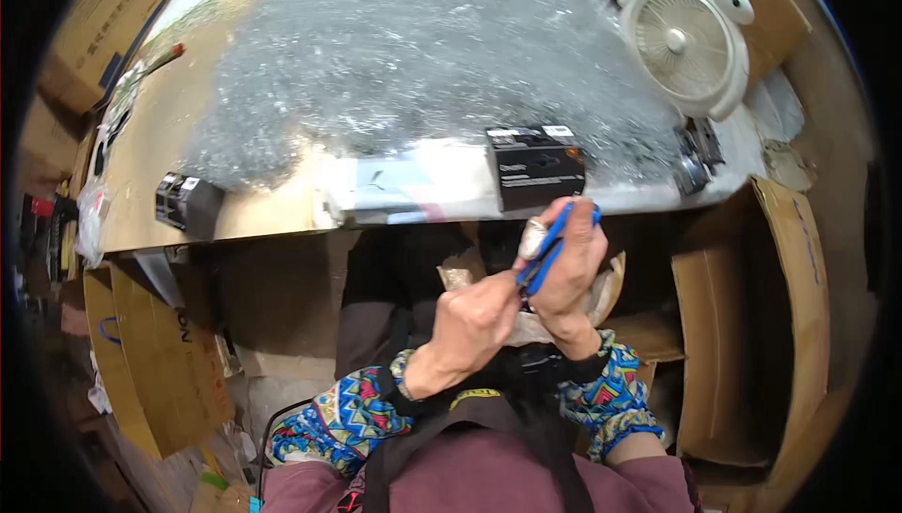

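Over my lap, just past the table's front edge, my right hand (570,273) is closed around a blue-handled hand tool (552,252), which looks like pliers or cutters. White wrapping covers one digit of that hand. My left hand (473,320) is a fist, its fingers pressed up against the lower end of the tool. What the left fingers pinch is hidden. Directly beyond my hands, a small black printed carton (536,171) stands at the table edge. A second black carton (186,204) sits at the table's left front.
A wide heap of crinkled clear plastic (423,53) covers much of the table. A white fan (678,41) stands at the back right. Open cardboard boxes flank me, one at right (752,325) and one at left (155,353). A thin red-ended tool (167,57) lies far left.
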Demonstrator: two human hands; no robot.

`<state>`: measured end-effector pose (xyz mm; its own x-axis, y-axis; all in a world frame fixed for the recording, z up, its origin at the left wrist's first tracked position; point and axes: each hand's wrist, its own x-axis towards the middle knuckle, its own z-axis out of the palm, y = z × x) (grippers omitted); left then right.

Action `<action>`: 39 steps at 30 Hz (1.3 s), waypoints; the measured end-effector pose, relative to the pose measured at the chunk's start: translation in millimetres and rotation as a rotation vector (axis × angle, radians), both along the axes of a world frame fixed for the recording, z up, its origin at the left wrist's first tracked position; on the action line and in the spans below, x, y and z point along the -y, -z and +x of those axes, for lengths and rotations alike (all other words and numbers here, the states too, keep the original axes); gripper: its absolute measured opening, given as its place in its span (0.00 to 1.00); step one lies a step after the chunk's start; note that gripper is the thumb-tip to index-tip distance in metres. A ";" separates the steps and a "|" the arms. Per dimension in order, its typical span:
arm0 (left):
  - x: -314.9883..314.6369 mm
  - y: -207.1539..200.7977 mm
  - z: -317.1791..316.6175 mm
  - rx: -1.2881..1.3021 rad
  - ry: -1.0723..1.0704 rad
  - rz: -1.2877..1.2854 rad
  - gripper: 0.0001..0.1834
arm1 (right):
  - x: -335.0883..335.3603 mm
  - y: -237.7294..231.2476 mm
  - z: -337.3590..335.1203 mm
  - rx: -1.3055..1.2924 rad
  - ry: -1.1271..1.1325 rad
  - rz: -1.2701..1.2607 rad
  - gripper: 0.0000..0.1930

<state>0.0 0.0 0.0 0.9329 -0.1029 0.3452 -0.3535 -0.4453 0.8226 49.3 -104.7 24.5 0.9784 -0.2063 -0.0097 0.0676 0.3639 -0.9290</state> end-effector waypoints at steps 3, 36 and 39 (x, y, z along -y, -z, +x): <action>21.6 1.9 0.3 -0.097 -0.009 -0.119 0.03 | 25.4 -4.9 7.1 -0.092 -0.060 0.027 0.21; -160.4 -6.1 -47.4 0.011 -0.165 -0.677 0.15 | -167.0 -6.4 -57.6 0.153 -0.625 -0.107 0.23; -155.7 -12.3 -54.2 -0.073 -0.366 -1.163 0.14 | -199.2 5.7 -75.4 0.164 -0.486 0.087 0.18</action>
